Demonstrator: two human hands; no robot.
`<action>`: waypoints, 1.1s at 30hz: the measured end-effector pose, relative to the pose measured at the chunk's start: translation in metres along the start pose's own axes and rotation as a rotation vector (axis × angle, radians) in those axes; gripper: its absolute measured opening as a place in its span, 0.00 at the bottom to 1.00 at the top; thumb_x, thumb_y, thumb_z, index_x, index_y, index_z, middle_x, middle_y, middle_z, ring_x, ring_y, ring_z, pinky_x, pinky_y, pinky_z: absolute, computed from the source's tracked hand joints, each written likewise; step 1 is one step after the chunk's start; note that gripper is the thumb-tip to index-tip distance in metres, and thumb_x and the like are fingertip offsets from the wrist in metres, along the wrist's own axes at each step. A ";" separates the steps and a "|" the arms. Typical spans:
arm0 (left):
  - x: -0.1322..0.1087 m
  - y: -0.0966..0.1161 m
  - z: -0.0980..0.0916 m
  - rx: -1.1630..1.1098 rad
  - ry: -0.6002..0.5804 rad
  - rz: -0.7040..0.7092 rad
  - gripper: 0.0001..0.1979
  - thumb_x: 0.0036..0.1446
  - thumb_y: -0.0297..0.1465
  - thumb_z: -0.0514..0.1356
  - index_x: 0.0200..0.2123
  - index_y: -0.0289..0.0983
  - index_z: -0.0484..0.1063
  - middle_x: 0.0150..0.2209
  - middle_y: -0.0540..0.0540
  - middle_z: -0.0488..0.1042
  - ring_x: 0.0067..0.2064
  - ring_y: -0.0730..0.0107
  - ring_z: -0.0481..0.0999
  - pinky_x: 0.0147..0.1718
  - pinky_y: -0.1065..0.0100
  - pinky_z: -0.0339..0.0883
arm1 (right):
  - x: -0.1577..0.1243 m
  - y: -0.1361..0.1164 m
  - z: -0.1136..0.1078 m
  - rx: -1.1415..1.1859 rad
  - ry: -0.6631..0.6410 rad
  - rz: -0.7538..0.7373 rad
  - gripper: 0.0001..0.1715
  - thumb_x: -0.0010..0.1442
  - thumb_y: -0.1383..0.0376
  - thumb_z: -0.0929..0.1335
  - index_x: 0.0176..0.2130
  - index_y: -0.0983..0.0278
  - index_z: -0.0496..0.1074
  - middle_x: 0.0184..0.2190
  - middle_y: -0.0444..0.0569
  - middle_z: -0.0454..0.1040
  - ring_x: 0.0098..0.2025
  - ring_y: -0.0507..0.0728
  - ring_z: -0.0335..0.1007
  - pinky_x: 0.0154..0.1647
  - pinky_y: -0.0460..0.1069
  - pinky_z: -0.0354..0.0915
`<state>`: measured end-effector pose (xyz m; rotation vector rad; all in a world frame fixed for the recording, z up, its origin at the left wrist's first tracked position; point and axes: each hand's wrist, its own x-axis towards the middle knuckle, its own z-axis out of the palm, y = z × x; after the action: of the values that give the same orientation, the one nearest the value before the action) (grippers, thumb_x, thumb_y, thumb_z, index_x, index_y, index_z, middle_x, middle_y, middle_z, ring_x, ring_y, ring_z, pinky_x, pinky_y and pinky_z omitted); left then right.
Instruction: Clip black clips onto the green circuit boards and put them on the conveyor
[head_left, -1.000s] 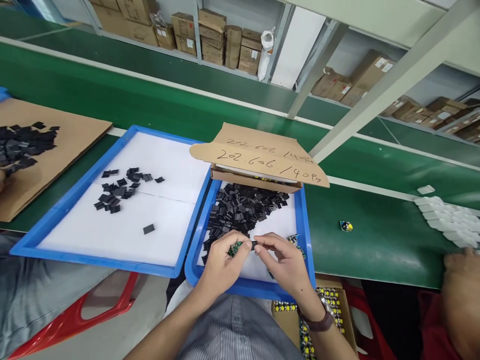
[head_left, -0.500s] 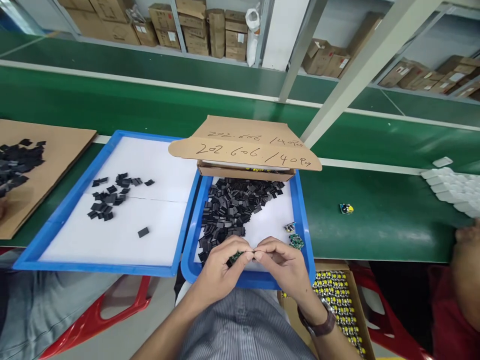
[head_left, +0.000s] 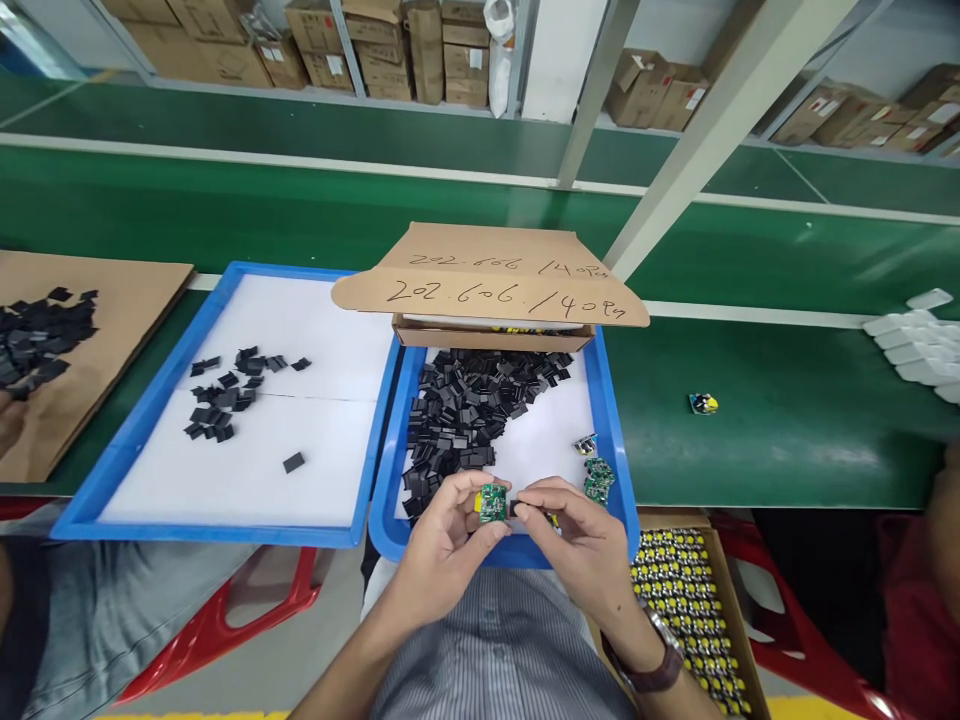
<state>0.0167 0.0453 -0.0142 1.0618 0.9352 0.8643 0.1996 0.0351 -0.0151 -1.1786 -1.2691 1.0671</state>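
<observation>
My left hand [head_left: 448,540] grips a small green circuit board [head_left: 493,503] with a yellow part on its left side. A small black piece [head_left: 514,508] is pinched in my right hand [head_left: 581,540], close beside the board's right edge; whether the two touch I cannot tell. Both hands are over the front of a blue-rimmed tray [head_left: 390,535]. Many flat black pieces [head_left: 465,410] are heaped in its left and back part. At its right side lie several green circuit boards [head_left: 598,480] and a small board lying apart [head_left: 586,444].
An open cardboard box [head_left: 491,333] with handwriting stands at the tray's back. To the left is a second blue-rimmed tray [head_left: 225,535] with black pieces. One board [head_left: 703,403] lies on the green table. A box of yellow-topped boards [head_left: 686,610] sits below right. Co-workers sit on both sides.
My hands have drawn slightly apart, and the circuit board is turned so its green face shows. The black piece now shows at my right fingertips. A co-worker's hand at far left reaches the black pieces.
</observation>
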 end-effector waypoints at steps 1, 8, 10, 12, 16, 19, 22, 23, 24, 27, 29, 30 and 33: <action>-0.001 0.000 0.000 -0.001 -0.008 0.000 0.19 0.66 0.34 0.62 0.59 0.44 0.68 0.59 0.39 0.70 0.52 0.59 0.78 0.51 0.57 0.78 | -0.001 -0.001 0.001 -0.011 0.011 -0.018 0.12 0.64 0.72 0.72 0.43 0.56 0.81 0.37 0.48 0.80 0.40 0.57 0.77 0.40 0.52 0.73; -0.002 0.009 -0.007 -0.036 -0.108 -0.046 0.16 0.71 0.37 0.56 0.59 0.44 0.71 0.51 0.42 0.75 0.46 0.64 0.78 0.50 0.60 0.76 | -0.001 -0.008 -0.003 -0.053 -0.060 -0.087 0.16 0.65 0.74 0.71 0.47 0.56 0.80 0.39 0.49 0.80 0.41 0.57 0.78 0.42 0.53 0.74; 0.000 0.009 -0.007 -0.036 -0.075 -0.036 0.14 0.71 0.39 0.56 0.54 0.41 0.75 0.55 0.41 0.73 0.45 0.65 0.79 0.49 0.62 0.76 | -0.001 -0.010 -0.003 -0.037 -0.095 -0.077 0.15 0.65 0.73 0.71 0.47 0.56 0.80 0.39 0.49 0.81 0.42 0.57 0.78 0.42 0.53 0.75; 0.002 0.007 -0.005 -0.076 -0.027 -0.054 0.15 0.71 0.40 0.56 0.54 0.41 0.75 0.55 0.41 0.72 0.39 0.69 0.79 0.41 0.64 0.77 | -0.002 -0.010 -0.003 -0.013 -0.114 -0.070 0.15 0.64 0.73 0.72 0.47 0.56 0.80 0.39 0.49 0.81 0.42 0.58 0.78 0.43 0.54 0.75; 0.003 0.000 -0.002 -0.233 0.045 -0.131 0.17 0.71 0.42 0.55 0.53 0.39 0.74 0.33 0.47 0.74 0.26 0.74 0.74 0.25 0.70 0.72 | -0.003 -0.009 -0.003 0.003 -0.093 -0.075 0.17 0.64 0.75 0.71 0.47 0.55 0.80 0.39 0.48 0.81 0.42 0.56 0.78 0.42 0.52 0.75; 0.000 -0.003 -0.003 -0.275 -0.015 -0.144 0.17 0.67 0.42 0.61 0.52 0.37 0.76 0.31 0.48 0.73 0.26 0.75 0.73 0.26 0.71 0.71 | -0.002 -0.009 -0.002 -0.016 -0.091 -0.093 0.18 0.64 0.76 0.71 0.47 0.56 0.80 0.39 0.47 0.80 0.42 0.56 0.78 0.42 0.51 0.74; -0.004 -0.003 -0.004 -0.276 -0.070 -0.116 0.24 0.59 0.34 0.70 0.58 0.42 0.74 0.43 0.45 0.74 0.29 0.78 0.73 0.28 0.72 0.73 | -0.002 -0.010 -0.002 -0.037 -0.096 -0.120 0.18 0.64 0.76 0.71 0.47 0.56 0.80 0.39 0.47 0.80 0.41 0.55 0.77 0.41 0.51 0.74; -0.005 -0.002 -0.004 -0.276 -0.074 -0.113 0.26 0.58 0.31 0.71 0.59 0.43 0.73 0.45 0.45 0.74 0.31 0.77 0.73 0.29 0.72 0.74 | -0.001 -0.011 -0.001 -0.044 -0.097 -0.126 0.18 0.64 0.77 0.71 0.47 0.56 0.79 0.39 0.47 0.80 0.41 0.55 0.77 0.40 0.51 0.73; -0.006 -0.002 -0.003 -0.275 -0.070 -0.109 0.26 0.59 0.30 0.70 0.60 0.45 0.72 0.46 0.44 0.74 0.32 0.76 0.74 0.30 0.71 0.75 | -0.001 -0.012 -0.001 -0.052 -0.096 -0.131 0.18 0.64 0.77 0.71 0.47 0.57 0.79 0.38 0.47 0.80 0.40 0.55 0.77 0.40 0.52 0.73; -0.006 -0.001 -0.001 -0.255 -0.028 -0.071 0.23 0.60 0.28 0.69 0.58 0.46 0.74 0.46 0.45 0.77 0.42 0.70 0.78 0.40 0.69 0.77 | -0.002 -0.014 -0.001 -0.082 -0.099 -0.143 0.17 0.64 0.76 0.71 0.47 0.57 0.79 0.38 0.48 0.79 0.40 0.56 0.77 0.39 0.52 0.73; -0.005 0.000 0.000 -0.226 -0.003 -0.038 0.21 0.59 0.27 0.70 0.55 0.46 0.77 0.48 0.46 0.78 0.49 0.68 0.79 0.47 0.69 0.76 | -0.003 -0.015 -0.001 -0.102 -0.106 -0.151 0.17 0.64 0.76 0.71 0.47 0.58 0.79 0.38 0.48 0.79 0.40 0.56 0.77 0.39 0.52 0.73; -0.005 0.000 0.000 -0.220 -0.003 -0.026 0.21 0.59 0.26 0.70 0.54 0.47 0.78 0.49 0.46 0.79 0.51 0.67 0.79 0.50 0.69 0.75 | -0.003 -0.015 -0.002 -0.112 -0.113 -0.154 0.17 0.64 0.76 0.71 0.47 0.58 0.79 0.38 0.48 0.80 0.40 0.56 0.77 0.39 0.52 0.73; -0.005 -0.001 0.000 -0.223 -0.020 -0.006 0.21 0.59 0.27 0.70 0.55 0.49 0.78 0.51 0.46 0.80 0.53 0.65 0.80 0.54 0.67 0.75 | -0.004 -0.017 -0.005 -0.151 -0.141 -0.159 0.17 0.64 0.76 0.70 0.47 0.58 0.79 0.39 0.48 0.79 0.40 0.56 0.77 0.39 0.52 0.73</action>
<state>0.0151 0.0409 -0.0145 0.8737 0.8046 0.9282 0.2034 0.0286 0.0011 -1.1089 -1.5494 0.9637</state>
